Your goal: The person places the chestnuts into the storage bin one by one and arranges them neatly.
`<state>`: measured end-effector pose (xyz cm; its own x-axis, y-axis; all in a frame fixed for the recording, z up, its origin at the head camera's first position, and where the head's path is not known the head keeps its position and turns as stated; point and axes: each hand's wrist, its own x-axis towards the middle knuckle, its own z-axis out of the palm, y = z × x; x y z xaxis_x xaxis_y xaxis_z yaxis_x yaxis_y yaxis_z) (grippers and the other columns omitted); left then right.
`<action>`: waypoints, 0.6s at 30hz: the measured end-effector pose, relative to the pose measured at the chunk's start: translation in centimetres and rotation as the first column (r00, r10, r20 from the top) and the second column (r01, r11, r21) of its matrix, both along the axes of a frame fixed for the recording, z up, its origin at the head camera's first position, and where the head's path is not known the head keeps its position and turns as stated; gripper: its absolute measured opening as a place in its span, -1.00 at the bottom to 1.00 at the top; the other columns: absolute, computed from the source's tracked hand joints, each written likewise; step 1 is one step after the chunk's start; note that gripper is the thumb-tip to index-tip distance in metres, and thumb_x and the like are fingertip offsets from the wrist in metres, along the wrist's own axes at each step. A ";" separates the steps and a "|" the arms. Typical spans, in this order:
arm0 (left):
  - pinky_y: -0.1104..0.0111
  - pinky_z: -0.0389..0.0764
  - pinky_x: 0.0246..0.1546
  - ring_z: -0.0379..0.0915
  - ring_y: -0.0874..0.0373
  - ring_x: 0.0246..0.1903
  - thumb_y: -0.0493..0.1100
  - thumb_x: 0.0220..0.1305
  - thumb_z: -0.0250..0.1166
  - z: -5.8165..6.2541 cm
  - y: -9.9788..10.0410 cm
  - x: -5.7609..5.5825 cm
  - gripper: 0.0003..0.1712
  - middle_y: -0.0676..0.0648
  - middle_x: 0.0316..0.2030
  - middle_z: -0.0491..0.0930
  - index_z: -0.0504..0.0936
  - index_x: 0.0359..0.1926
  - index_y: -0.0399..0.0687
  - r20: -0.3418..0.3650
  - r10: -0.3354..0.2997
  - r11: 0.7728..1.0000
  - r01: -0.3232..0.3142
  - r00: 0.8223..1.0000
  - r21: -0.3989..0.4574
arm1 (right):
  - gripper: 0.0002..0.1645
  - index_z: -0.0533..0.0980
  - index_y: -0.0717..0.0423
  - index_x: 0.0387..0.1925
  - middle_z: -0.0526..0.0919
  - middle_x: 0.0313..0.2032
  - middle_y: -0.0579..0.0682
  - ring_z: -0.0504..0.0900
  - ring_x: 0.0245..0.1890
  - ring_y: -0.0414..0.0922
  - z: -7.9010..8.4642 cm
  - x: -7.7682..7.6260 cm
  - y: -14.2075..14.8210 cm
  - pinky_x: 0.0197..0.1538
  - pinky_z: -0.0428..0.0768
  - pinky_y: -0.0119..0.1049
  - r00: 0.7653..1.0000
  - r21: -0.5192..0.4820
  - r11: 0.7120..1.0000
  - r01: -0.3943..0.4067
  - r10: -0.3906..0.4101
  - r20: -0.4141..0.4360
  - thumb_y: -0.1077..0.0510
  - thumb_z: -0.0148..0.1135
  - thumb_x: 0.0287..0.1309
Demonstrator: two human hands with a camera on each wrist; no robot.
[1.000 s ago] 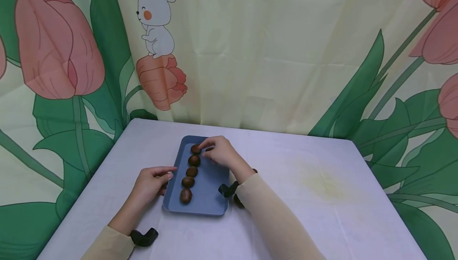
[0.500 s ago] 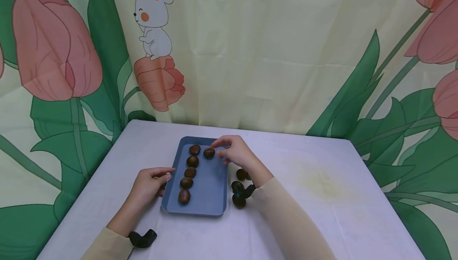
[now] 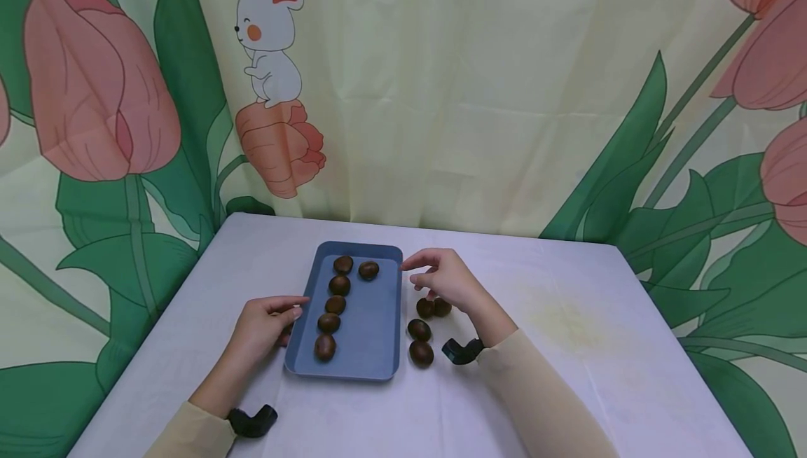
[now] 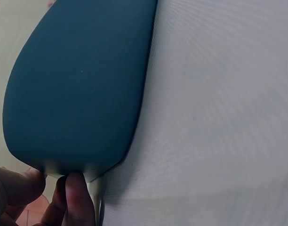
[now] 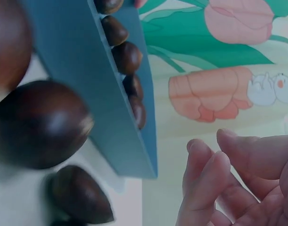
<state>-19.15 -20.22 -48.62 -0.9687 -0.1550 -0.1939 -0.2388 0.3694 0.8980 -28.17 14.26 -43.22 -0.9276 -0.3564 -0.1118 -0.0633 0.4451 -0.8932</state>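
In the head view a blue rectangular tray (image 3: 372,346) lies on the table, holding a column of several brown chestnuts (image 3: 328,322) on its left side. One more chestnut (image 3: 368,270) sits alone near the far end, right of that column. My left hand (image 3: 261,325) rests its fingertips against the tray's left rim; the left wrist view shows fingers (image 4: 79,197) touching the outer wall. Just beyond the tray's far right rim is my right hand (image 3: 444,277), with loosely bent fingers and nothing between them. The right wrist view shows its thumb and fingertips apart.
Several loose chestnuts (image 3: 421,353) lie on the white-covered table (image 3: 536,388), right of the tray. Two of them (image 3: 434,307) are close below the right hand. A patterned curtain (image 3: 441,94) hangs behind the table. Black wrist mounts (image 3: 463,351) stick out from both sleeves.
The right hand has let go of a chestnut in the tray's far end, beside the column, and moved right, out past the rim. The left hand has stayed at the tray's left edge.
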 end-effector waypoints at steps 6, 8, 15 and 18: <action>0.33 0.68 -0.47 0.62 0.14 -0.36 -0.28 0.50 0.34 -0.1 0.0 0.0 -0.67 -0.32 0.18 0.71 0.79 0.20 -0.14 0.003 0.001 1.000 -0.001 1.000 0.007 | -0.65 0.72 0.18 0.14 0.77 0.16 0.19 0.74 -0.16 0.09 -1.0 0.5 1.9 -0.28 0.75 -0.22 0.999 0.036 0.998 0.041 -0.041 -0.004 0.29 0.37 0.35; 0.33 0.69 -0.47 0.62 0.14 -0.36 -0.28 0.50 0.34 -0.1 0.0 0.0 -0.67 -0.33 0.20 0.71 0.79 0.21 -0.13 0.004 0.001 1.000 -0.001 1.000 0.007 | -0.65 0.71 0.19 0.14 0.77 0.13 0.21 0.75 -0.16 0.01 -1.3 0.7 2.5 -0.21 0.77 -0.19 0.998 0.047 0.997 0.059 -0.059 -0.002 0.30 0.37 0.35; 0.33 0.69 -0.47 0.62 0.14 -0.38 -0.27 0.50 0.34 -0.2 -0.1 -0.1 -0.67 -0.32 0.18 0.72 0.79 0.20 -0.13 0.000 0.000 1.000 0.000 1.000 0.007 | -0.65 0.71 0.20 0.13 0.77 0.04 0.23 0.70 -0.09 -0.06 -2.4 0.9 4.2 -0.10 0.75 -0.23 0.994 0.100 0.989 0.105 -0.105 -0.010 0.29 0.36 0.34; 0.33 0.69 -0.46 0.62 0.14 -0.39 -0.27 0.50 0.34 -0.2 -0.1 -0.1 -0.67 -0.33 0.20 0.71 0.79 0.21 -0.13 0.000 -0.002 1.000 0.002 1.000 0.003 | -0.66 0.73 0.17 0.09 0.78 -0.01 0.18 0.67 -0.07 -0.03 -3.0 0.9 4.8 -0.12 0.68 -0.29 0.991 0.139 0.981 0.132 -0.131 -0.018 0.30 0.41 0.29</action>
<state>-19.21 -20.30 -48.84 -0.9690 -0.1527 -0.1942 -0.2381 0.3670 0.8992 -27.28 19.06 -46.20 -0.9666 -0.2127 -0.1432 -0.0038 0.5703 -0.8214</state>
